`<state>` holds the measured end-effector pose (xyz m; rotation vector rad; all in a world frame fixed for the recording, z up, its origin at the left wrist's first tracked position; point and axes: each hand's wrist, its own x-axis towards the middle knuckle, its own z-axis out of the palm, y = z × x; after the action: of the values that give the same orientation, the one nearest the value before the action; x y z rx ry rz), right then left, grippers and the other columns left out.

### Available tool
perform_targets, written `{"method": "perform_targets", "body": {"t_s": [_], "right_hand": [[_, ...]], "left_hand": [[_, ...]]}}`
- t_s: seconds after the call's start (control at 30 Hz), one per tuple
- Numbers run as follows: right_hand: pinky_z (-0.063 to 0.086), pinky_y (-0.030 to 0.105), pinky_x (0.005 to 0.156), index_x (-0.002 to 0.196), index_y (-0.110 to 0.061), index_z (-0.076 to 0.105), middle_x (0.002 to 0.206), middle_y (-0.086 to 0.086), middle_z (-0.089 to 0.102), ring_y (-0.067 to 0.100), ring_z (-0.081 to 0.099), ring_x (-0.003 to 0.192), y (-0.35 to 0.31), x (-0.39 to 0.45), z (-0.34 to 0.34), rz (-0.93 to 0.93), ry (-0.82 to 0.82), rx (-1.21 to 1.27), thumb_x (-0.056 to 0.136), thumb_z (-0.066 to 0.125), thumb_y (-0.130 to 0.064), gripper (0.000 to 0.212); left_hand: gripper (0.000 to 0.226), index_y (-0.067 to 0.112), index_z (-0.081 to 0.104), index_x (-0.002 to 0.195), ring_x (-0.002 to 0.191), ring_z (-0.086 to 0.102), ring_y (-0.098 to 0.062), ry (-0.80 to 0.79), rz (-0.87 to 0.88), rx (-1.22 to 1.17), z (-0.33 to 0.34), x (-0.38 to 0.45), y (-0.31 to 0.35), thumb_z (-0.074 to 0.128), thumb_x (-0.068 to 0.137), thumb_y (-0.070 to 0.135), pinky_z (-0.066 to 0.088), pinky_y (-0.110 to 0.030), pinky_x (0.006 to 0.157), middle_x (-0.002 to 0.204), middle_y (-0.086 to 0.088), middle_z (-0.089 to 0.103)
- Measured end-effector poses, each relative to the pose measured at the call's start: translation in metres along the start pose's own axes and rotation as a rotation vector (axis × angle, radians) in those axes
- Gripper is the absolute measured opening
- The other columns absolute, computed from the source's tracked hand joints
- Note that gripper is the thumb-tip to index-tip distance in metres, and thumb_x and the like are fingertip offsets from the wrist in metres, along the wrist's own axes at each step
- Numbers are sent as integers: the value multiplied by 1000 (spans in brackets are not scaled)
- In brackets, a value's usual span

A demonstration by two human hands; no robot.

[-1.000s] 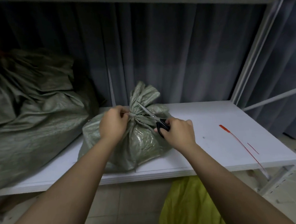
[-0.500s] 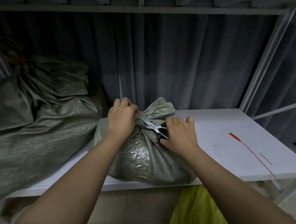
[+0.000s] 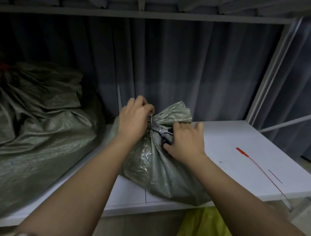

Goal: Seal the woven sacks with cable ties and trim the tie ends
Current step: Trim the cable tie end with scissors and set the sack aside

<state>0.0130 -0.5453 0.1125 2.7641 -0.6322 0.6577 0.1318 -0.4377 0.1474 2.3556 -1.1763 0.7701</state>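
1. While the small green woven sack (image 3: 160,165) sits on the white shelf board (image 3: 236,149), the left hand (image 3: 132,119) pinches its pale tie end (image 3: 151,118).
2. The right hand (image 3: 185,143) grips black-handled steel scissors (image 3: 161,134) at the neck.

**Backdrop: metal shelving bay, curtained rear**

White flat shelf board (image 3: 245,148) on a pale grey metal rack frame (image 3: 270,84), angled upright at right. Underside of the grey upper shelf (image 3: 161,8) spans the top, with cross ribs. Dark grey pleated curtain (image 3: 193,69) hangs behind the whole bay and runs past the frame at right. Pale tiled floor (image 3: 140,229) below. Bright yellow-green plastic sheet (image 3: 201,229) under the shelf edge. Lighting dim and cool.
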Motion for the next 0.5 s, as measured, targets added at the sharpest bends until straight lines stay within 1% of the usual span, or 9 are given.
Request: {"method": "perform_targets", "body": {"t_s": [0.1,0.2,0.33,0.5], "right_hand": [[14,35,80,104,-14,50,104,4,62,23,55,98,0,-3,6,-7,-37,-17,83,49,-53,45],[14,35,83,106,-13,51,105,5,62,23,55,100,6,2,5,-42,-39,-51,84,50,-51,44],[12,38,86,108,-12,51,109,5,62,24,54,104,10,15,-3,-123,-34,-128,82,53,-48,44],[11,38,89,109,-13,51,113,3,61,23,52,108,17,28,-4,-146,-55,-136,80,57,-55,51]], "left_hand": [[17,19,66,103,101,46,-27,-42,-16,-12,9,-8,-4,54,91,17,36,-36,73,110,-5,51],[17,18,67,102,99,48,-27,-34,-59,-61,17,-15,-7,53,92,18,39,-36,72,108,-5,53],[17,18,67,102,100,47,-27,-42,-85,-103,18,-14,-4,53,92,21,37,-35,74,108,-5,53],[16,20,68,99,102,47,-26,-64,-80,-131,15,-12,-3,54,92,23,38,-35,77,109,-3,53]]}}
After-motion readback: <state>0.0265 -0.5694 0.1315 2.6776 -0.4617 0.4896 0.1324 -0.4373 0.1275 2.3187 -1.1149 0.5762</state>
